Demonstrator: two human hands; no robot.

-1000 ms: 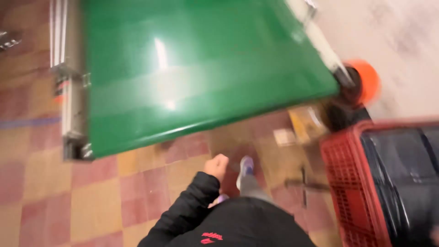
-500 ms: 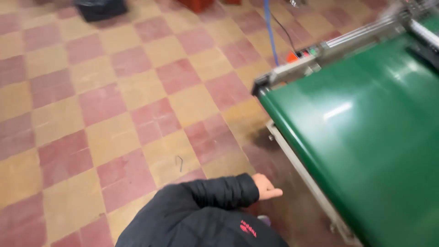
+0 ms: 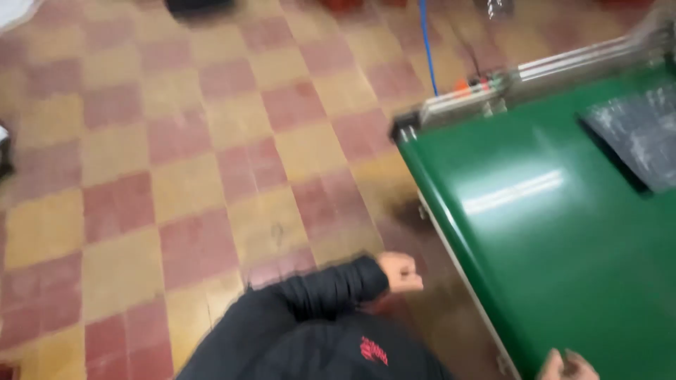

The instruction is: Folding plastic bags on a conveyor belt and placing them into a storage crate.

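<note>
The person stands at the near left corner of a glossy green conveyor belt (image 3: 556,246) edged by a silver metal frame (image 3: 521,81), on a floor of worn red and yellow checked tiles (image 3: 176,176). By my reading this is a step between handlings: neither hand has anything.

The left hand (image 3: 401,272), coming out of a black padded sleeve (image 3: 331,288), hangs just beside the belt's near edge with its grip curled into a loose fist and empty. The right hand (image 3: 567,366) is cut off at the bottom of the view, touching or just over the belt; whether its grip is spread or closed I cannot tell.

Far right on the belt lies a flat dark sheet under clear crinkled plastic (image 3: 637,137), well apart from both hands. Reaching it would call for a stretch across the belt.

Motion blur softens everything. A blue cable (image 3: 427,49) runs down to the frame; dark shapes at the far edge are unreadable.
</note>
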